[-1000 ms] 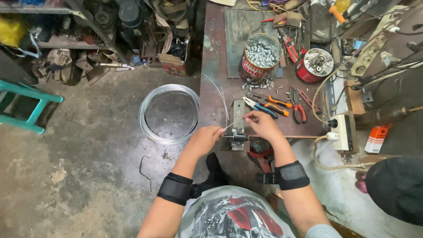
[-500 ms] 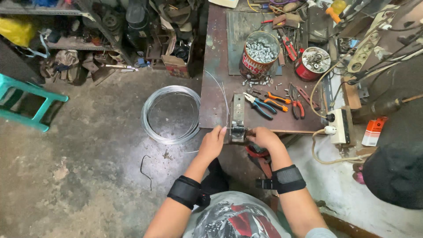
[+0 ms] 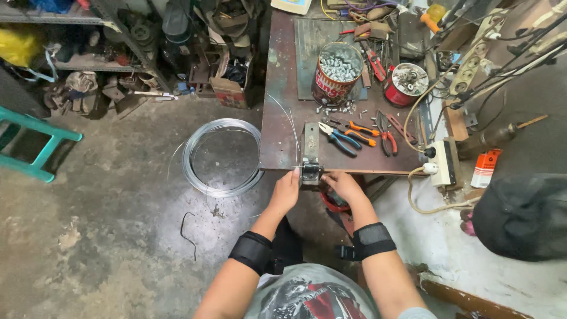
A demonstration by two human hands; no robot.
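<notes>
— Both hands have closed in on the small grey metal vise at the near edge of the rusty brown workbench; a second ago they sat lower and wider apart.

— How do they sit?

— Left hand curls against the vise's left side, fingers bent, touching it. Right hand presses in from the right, fingers folded; what it grips, I cannot tell.

— And the wire?

— A thin silver wire rises from the vise, arcing away over the bench, just beyond the left hand. On the concrete floor, left of the bench, lies a coil of silver wire. Orange-handled pliers rest nearby.
</notes>
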